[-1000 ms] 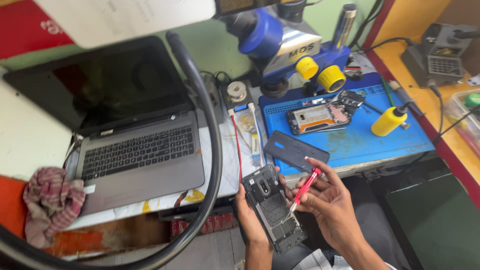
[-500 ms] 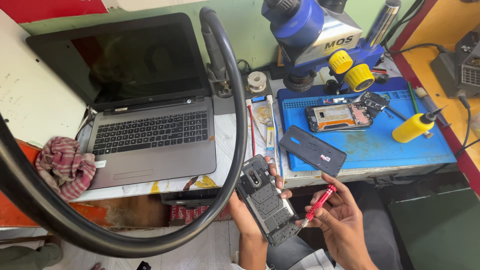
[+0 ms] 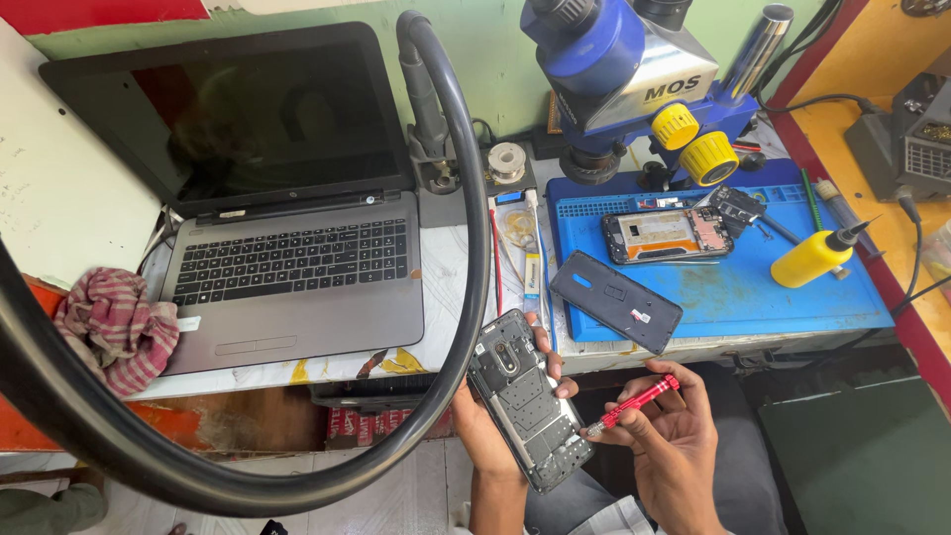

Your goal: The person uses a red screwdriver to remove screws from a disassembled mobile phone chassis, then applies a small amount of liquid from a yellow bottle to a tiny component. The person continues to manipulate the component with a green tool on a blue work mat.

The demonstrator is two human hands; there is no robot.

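My left hand grips an opened phone with its back removed, the grey inner frame facing up, held below the bench edge. My right hand holds a small red screwdriver; its tip points at the phone's lower right edge. On the blue work mat lie a dark back cover and another opened phone with its board exposed.
A grey laptop stands open at the left, a checked rag beside it. A blue microscope with yellow knobs rises at the back. A yellow squeeze bottle lies on the mat. A thick black ring curves across the view.
The view has shifted, so everything sits further right and lower. The red screwdriver has swung from steeply tilted to nearly level, its tip now at the phone's lower edge.
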